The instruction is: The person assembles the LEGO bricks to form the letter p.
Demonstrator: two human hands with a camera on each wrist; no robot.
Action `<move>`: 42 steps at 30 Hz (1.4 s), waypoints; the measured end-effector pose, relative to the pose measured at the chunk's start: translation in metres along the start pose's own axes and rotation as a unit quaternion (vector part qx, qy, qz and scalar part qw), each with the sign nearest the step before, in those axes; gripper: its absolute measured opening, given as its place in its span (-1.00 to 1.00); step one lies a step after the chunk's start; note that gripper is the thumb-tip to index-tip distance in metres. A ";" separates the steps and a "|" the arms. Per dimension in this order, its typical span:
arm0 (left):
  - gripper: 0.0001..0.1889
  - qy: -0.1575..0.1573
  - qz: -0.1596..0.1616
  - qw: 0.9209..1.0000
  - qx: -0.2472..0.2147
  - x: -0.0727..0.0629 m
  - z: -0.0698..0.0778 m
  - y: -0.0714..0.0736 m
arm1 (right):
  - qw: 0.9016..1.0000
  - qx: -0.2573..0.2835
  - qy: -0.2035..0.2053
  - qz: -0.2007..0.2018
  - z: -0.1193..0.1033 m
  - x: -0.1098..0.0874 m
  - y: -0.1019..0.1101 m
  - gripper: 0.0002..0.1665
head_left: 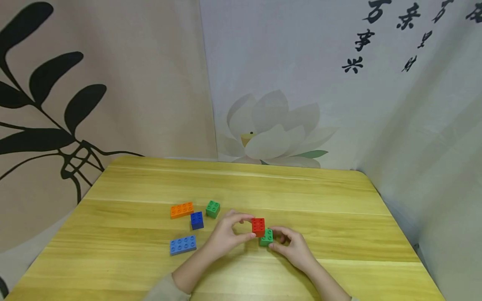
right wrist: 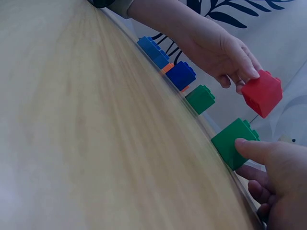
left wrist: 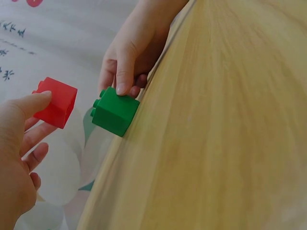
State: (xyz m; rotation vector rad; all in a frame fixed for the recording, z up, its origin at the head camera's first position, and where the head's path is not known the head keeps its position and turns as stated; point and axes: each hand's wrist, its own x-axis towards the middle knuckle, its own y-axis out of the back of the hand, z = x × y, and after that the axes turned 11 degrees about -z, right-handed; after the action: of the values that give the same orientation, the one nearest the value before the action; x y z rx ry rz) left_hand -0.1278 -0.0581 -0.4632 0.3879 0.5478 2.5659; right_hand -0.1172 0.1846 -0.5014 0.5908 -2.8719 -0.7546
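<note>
Between thumb and fingers, my left hand (head_left: 227, 234) pinches a red toy brick (head_left: 258, 227) by its side. In both wrist views the red brick (left wrist: 56, 102) hangs in the air, apart from the green one. My right hand (head_left: 293, 246) holds a green toy brick (head_left: 266, 238) with thumb and fingers at its right side. That green brick (right wrist: 235, 143) sits on the table, studs up, lower than the red brick (right wrist: 263, 94). Seen from the head, the red brick overlaps the green brick's upper left corner.
Left of my hands, on the wooden table (head_left: 320, 200), lie an orange brick (head_left: 181, 210), a dark blue brick (head_left: 197, 220), a second green brick (head_left: 212, 209) and a long light blue brick (head_left: 183, 245). Printed curtains (head_left: 158, 83) hang behind the table's far edge.
</note>
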 end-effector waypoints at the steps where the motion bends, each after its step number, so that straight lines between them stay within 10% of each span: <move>1: -0.54 -0.001 -0.002 1.000 -0.001 0.001 0.000 -0.001 | 1.000 0.000 0.001 -0.001 0.000 0.000 0.000 -0.51; 42: -0.55 -0.023 -0.021 0.999 0.012 0.017 -0.008 -0.024 | 1.000 0.012 -0.007 -0.014 0.002 -0.001 0.002 -0.52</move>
State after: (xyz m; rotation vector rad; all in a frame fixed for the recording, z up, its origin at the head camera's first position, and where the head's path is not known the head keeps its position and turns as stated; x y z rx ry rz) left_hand -0.1356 -0.0321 -0.4777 0.4394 0.5653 2.5061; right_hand -0.1173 0.1870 -0.5023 0.6311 -2.8953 -0.7309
